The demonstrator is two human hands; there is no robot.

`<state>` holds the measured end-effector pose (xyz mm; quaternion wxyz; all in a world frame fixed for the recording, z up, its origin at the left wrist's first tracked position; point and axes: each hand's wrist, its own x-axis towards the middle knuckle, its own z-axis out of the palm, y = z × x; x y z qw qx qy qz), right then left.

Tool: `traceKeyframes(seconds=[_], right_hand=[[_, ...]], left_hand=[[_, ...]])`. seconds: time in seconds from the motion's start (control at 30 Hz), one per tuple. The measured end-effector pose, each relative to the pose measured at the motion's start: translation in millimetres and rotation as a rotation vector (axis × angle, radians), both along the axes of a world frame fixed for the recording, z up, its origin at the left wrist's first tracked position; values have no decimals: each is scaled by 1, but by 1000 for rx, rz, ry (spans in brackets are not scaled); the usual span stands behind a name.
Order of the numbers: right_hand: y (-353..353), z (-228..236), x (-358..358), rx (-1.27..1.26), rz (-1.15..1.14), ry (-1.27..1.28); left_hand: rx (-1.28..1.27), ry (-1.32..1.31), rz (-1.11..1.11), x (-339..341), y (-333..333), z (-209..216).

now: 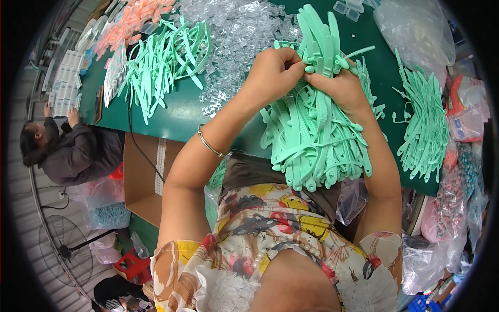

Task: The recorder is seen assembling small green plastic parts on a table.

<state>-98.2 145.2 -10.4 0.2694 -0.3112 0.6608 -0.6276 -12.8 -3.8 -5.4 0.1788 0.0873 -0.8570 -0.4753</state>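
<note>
My right hand [340, 88] grips a thick bundle of mint-green plastic straps [314, 140] that hangs down over the near edge of the green table [182, 112]. My left hand [275, 70] pinches the end of one strap at the top of that bundle, fingertips meeting my right hand's fingers. A metal bangle [209, 144] sits on my left forearm. More green straps lie in a loose heap at the left [161, 62] and in a pile at the right [423, 125].
Small clear plastic pieces [234, 36] cover the table's middle, pink pieces [130, 21] lie far left. A clear bag [416, 31] sits top right. A person in grey [67, 148] works at the left. An open cardboard box [145, 177] and a floor fan [65, 249] stand below.
</note>
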Motion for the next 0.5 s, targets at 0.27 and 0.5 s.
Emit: traceKeyframes(seconds=[0.27,0.5], right_hand=[[0,7,4,13,-36,-109],[1,1,-5,-100,-4,-255]], left_hand=[[667,64,-17,8,1,-7],[687,79,-10,6,-3,-6]])
